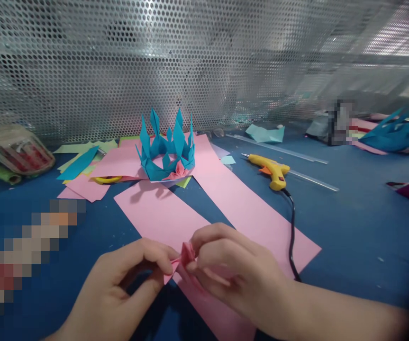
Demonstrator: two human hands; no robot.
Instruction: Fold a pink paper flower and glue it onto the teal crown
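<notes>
Between my two hands is a small folded pink paper piece (187, 253), partly covered by fingers. My left hand (129, 279) pinches its lower left tip between thumb and forefinger. With the fingertips of my right hand (234, 270), I grip the other side of the fold. Below and behind the hands lie long pink paper strips (254, 203). A blue paper crown (168, 163) stands upright beyond them, with a pink folded paper flower (180, 170) on its front.
A yellow glue gun (270, 170) lies at the right, its black cord (292, 237) running toward me. Clear glue sticks (311, 180) are beside it. Paper scraps (83, 184) and a plastic container (15, 149) sit at the left. Perforated metal mesh (190, 61) closes off the back. Another blue crown (396, 132) is far right.
</notes>
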